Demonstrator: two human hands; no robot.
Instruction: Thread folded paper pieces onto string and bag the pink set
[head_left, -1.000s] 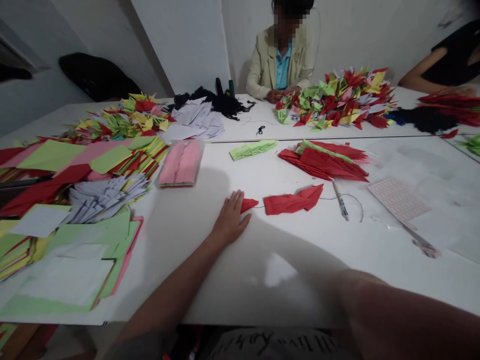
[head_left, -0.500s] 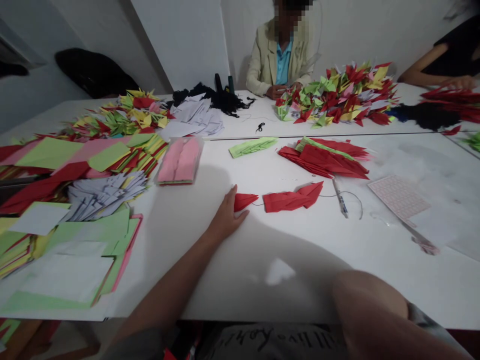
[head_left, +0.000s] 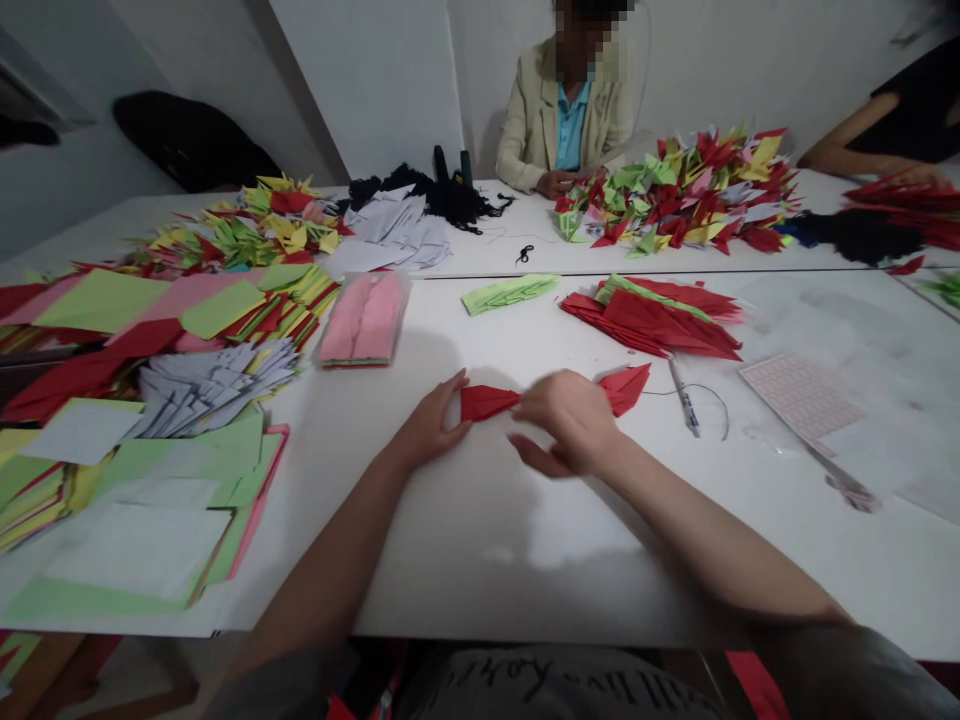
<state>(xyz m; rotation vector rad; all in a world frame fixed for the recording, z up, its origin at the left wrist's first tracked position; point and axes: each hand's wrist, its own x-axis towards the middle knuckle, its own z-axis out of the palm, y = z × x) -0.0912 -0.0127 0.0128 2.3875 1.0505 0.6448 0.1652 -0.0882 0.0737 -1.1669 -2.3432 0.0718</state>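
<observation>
Two hands meet mid-frame on the tabletop (head_left: pixel 480 530): the left hand (head_left: pixel 429 425) pinches the red folded paper (head_left: pixel 489 401) (light, thin, easy to crush, best held by a folded edge), while the right hand (head_left: pixel 570 422) curls beside it, and I cannot tell what its grip holds.

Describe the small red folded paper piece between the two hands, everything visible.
The red folded piece is matte paper, folded flat into a narrow wedge. It lies flat on the white table, long axis left to right, tapering toward the right. The left hand brackets its wide end, forefinger above and thumb below; the right hand meets its narrow tip. Whether either hand pinches it cannot be told.
</observation>
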